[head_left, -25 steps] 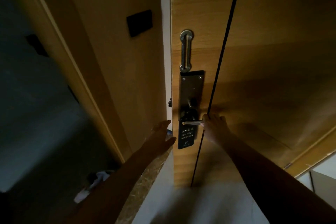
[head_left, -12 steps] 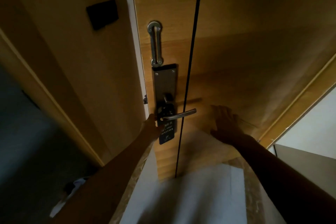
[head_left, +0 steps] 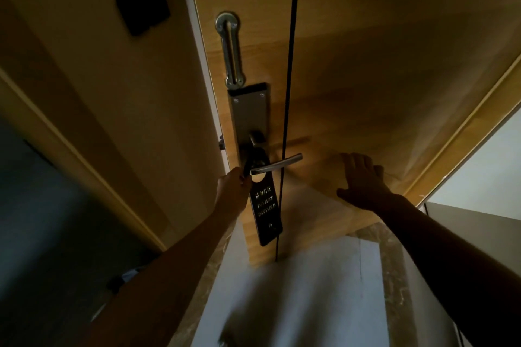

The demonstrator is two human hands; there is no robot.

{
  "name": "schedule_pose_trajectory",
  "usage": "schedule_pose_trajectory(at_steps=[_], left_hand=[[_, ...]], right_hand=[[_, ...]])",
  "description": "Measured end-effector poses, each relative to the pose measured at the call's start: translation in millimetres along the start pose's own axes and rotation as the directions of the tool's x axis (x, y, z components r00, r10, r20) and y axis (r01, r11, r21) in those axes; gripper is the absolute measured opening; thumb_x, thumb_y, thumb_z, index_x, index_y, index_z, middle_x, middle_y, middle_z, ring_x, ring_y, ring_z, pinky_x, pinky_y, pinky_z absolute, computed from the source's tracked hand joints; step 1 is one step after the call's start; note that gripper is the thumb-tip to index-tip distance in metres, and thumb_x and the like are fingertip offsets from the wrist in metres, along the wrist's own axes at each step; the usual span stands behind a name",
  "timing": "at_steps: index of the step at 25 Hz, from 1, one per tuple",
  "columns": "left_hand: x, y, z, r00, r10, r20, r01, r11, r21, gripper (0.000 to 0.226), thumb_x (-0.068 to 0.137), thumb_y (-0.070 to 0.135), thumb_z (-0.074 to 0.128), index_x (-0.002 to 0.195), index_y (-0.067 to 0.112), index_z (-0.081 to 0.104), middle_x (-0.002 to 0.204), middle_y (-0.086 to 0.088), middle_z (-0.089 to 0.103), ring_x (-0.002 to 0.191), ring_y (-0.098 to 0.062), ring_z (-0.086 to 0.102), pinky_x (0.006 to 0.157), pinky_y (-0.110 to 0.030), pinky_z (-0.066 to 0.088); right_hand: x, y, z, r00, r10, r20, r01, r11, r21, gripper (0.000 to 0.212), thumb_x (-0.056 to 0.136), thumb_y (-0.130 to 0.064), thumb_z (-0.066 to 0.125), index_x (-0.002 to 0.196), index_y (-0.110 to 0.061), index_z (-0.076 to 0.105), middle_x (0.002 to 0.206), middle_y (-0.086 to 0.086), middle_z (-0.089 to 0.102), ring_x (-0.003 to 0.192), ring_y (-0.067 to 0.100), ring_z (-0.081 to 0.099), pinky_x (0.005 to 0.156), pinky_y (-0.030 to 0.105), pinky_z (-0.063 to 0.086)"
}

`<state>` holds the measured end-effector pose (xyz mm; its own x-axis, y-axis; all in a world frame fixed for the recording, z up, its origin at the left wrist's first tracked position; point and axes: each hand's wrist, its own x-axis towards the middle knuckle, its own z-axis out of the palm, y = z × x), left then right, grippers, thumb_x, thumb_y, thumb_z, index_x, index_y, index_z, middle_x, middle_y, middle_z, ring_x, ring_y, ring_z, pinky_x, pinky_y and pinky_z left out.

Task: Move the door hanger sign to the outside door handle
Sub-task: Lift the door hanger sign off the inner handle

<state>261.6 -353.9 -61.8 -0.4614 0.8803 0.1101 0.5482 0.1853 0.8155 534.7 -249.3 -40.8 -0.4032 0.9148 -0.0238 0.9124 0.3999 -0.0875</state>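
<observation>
Head view: the left hand (head_left: 234, 186) pinches the upper edge of the door hanger sign (head_left: 265, 205) beside its hook opening; the dark sign — lettered DO NOT DISTURB — hangs tilted from the lever handle (head_left: 277, 164), its loop around the lever's neck by the metal lock plate (head_left: 249, 118); the right hand (head_left: 362, 182) lies open and flat against the wooden door (head_left: 366, 65), fingers spread, gripping nothing, well apart from the lever; a metal door guard (head_left: 231, 51) sits above the plate — a dark wall panel (head_left: 143, 9) lies to the left.
</observation>
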Motion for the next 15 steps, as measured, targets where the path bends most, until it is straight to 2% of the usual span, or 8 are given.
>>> schedule_pose_trajectory(at_steps=[5,7,9,11,15], left_hand=[[-9,22,-1,0.983,0.158,0.096,-0.163,0.986,0.045,0.018,0.091,0.015,0.054,0.1,0.001,0.06,0.084,-0.012,0.068,0.071,-0.019,0.063,0.058,-0.017,0.044],[-10,31,4,0.981,0.175,0.084,-0.181,0.981,0.067,0.019,0.091,0.017,0.055,0.098,0.001,0.061,0.085,-0.014,0.07,0.073,-0.021,0.065,0.061,-0.023,0.046],[-7,37,11,0.979,0.19,0.072,-0.196,0.976,0.093,0.017,0.09,0.015,0.057,0.096,0.001,0.062,0.084,-0.016,0.071,0.074,-0.023,0.065,0.062,-0.019,0.043],[-2,43,26,0.978,0.178,0.106,-0.189,0.976,0.11,0.015,0.09,0.013,0.056,0.094,0.0,0.063,0.084,-0.018,0.069,0.077,-0.026,0.065,0.067,-0.023,0.045],[8,57,56,0.97,0.178,0.164,-0.202,0.969,0.143,0.014,0.09,0.012,0.056,0.086,0.001,0.063,0.081,-0.013,0.066,0.075,-0.028,0.065,0.063,-0.026,0.048]], right_hand=[[10,-16,1,1.0,-0.021,0.018,0.019,0.994,0.104,0.09,0.078,-0.037,0.067,0.143,-0.018,0.009,0.151,0.014,0.017,0.139,0.038,0.015,0.109,0.059,0.02],[12,-21,1,1.0,-0.021,0.016,0.019,0.988,0.156,0.089,0.078,-0.036,0.068,0.143,-0.019,0.01,0.151,0.014,0.017,0.139,0.038,0.015,0.109,0.059,0.019],[12,-23,-1,1.0,-0.018,0.008,0.016,0.984,0.179,0.089,0.078,-0.035,0.068,0.143,-0.018,0.011,0.151,0.015,0.017,0.139,0.038,0.015,0.109,0.059,0.02],[10,-16,-2,1.0,-0.005,0.017,0.001,0.983,0.184,0.09,0.08,-0.034,0.067,0.145,-0.018,0.006,0.154,0.016,0.013,0.141,0.038,0.012,0.11,0.058,0.017],[1,8,-4,0.999,0.052,0.004,-0.052,0.983,0.179,0.091,0.077,-0.034,0.069,0.144,-0.016,0.01,0.152,0.017,0.018,0.138,0.039,0.018,0.109,0.057,0.02]])
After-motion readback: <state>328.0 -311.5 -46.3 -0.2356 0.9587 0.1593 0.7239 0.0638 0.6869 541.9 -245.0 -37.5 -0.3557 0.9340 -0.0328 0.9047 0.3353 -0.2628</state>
